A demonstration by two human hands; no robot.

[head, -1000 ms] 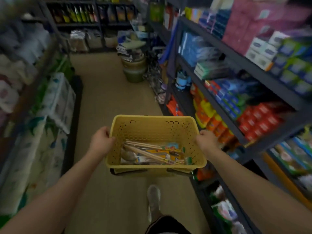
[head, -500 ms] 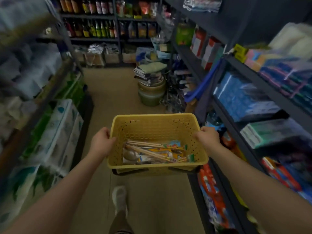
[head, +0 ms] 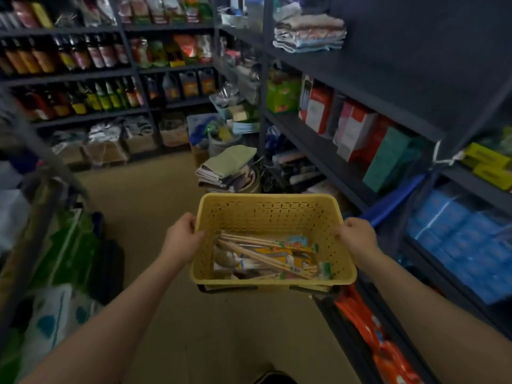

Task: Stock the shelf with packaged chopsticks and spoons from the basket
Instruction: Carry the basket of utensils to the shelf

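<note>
Two hands grip basket (head: 273,214); cloth pile (head: 227,169) ahead on floor.

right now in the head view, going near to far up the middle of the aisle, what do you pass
yellow basket held by the left hand and right hand → stack of folded cloths → cardboard boxes → shelves of bottles
</note>
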